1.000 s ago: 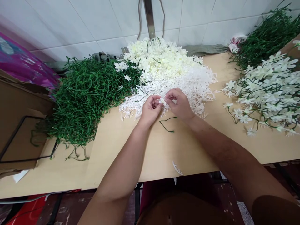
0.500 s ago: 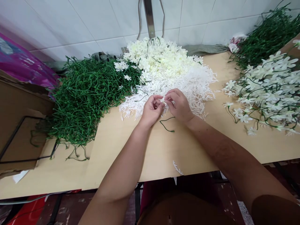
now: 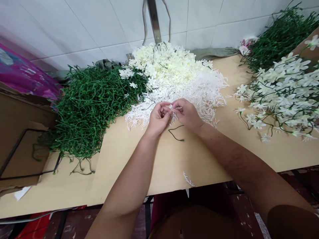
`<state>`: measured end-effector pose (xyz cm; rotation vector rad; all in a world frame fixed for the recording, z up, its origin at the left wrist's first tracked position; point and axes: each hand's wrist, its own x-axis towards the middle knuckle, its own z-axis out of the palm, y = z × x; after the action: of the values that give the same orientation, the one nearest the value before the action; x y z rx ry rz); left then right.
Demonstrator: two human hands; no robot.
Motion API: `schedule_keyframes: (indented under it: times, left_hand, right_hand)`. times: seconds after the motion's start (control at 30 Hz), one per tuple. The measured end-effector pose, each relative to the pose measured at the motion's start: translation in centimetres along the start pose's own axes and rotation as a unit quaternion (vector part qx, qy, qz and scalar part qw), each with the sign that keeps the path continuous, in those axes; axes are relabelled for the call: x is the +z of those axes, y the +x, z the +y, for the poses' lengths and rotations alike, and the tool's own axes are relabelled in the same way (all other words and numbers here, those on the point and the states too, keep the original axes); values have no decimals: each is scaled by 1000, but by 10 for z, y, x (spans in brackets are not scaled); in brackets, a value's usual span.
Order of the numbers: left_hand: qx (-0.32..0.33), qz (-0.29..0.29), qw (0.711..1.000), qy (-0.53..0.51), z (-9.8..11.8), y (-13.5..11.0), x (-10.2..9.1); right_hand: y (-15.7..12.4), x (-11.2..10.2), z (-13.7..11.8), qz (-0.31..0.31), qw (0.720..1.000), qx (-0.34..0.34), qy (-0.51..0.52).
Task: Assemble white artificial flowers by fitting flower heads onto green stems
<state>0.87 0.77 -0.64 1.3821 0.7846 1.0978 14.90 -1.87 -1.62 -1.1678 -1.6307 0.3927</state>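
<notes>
My left hand (image 3: 158, 119) and my right hand (image 3: 187, 114) meet fingertip to fingertip over the near edge of a pile of white plastic sprigs (image 3: 199, 93). Both are pinched on a small white artificial flower (image 3: 171, 108), mostly hidden by the fingers. A thin green stem (image 3: 175, 133) hangs below the hands and curls onto the wooden table (image 3: 139, 159). Behind the sprigs lies a heap of cream flower heads (image 3: 166, 61).
A big tangle of green stems (image 3: 92, 103) lies to the left, a cardboard box (image 3: 17, 146) beyond it. Assembled flower sprays (image 3: 284, 96) lie at right, more green stems (image 3: 281, 38) behind them. One loose white sprig (image 3: 188, 179) sits near the table's front edge.
My fingers have closed more tightly around the small flower, which now shows less. The view has shifted slightly; the hands stay in the same spot.
</notes>
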Motion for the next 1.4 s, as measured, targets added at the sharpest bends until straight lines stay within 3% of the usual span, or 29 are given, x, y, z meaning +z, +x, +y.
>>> schedule_keyframes:
  times: [0.23, 0.37, 0.53, 0.9, 1.17, 1.3, 1.4]
  left_hand:
    - [-5, 24, 1000, -18, 7, -1, 0]
    - [-26, 45, 999, 1, 4, 0, -1]
    - [-21, 22, 999, 11, -1, 0, 0]
    - [-8, -6, 1000, 4, -2, -2, 0]
    - [-13, -61, 998, 30, 3, -7, 3]
    - [26, -99, 984, 147, 4, -10, 2]
    - [80, -148, 932, 322, 9, -15, 6]
  right_hand:
    - [10, -7, 0, -41, 966, 155, 201]
    - [13, -11, -1, -31, 935, 197, 292]
    - [13, -10, -7, -35, 901, 223, 370]
    - [9, -10, -17, -51, 913, 221, 338]
    - [2, -18, -23, -75, 931, 213, 288]
    - [2, -32, -26, -71, 944, 203, 252]
    - [4, -47, -27, -57, 944, 198, 257]
